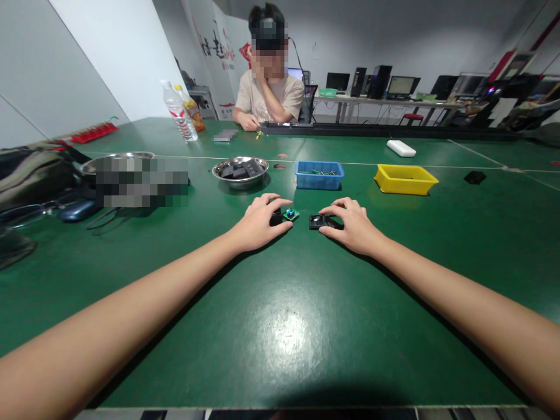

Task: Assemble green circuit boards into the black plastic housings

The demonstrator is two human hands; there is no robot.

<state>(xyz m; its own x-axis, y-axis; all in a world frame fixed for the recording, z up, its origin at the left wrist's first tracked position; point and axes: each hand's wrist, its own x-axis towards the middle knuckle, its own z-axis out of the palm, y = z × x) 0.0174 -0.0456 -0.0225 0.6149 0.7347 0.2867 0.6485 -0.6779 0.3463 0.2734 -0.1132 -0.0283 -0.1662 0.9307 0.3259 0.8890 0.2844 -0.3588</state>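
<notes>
left hand (258, 226) curls over small black plastic housing (276, 219) beside green circuit board (291, 214), right hand (355, 226) pinches flat black square cover (315, 221), pieces apart.

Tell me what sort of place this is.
Probably an electronics assembly workshop: the left hand holds a black part beside a small green circuit board, the right hand a black housing; a blue parts bin stands on the green worktable, computers along the back wall.
</notes>
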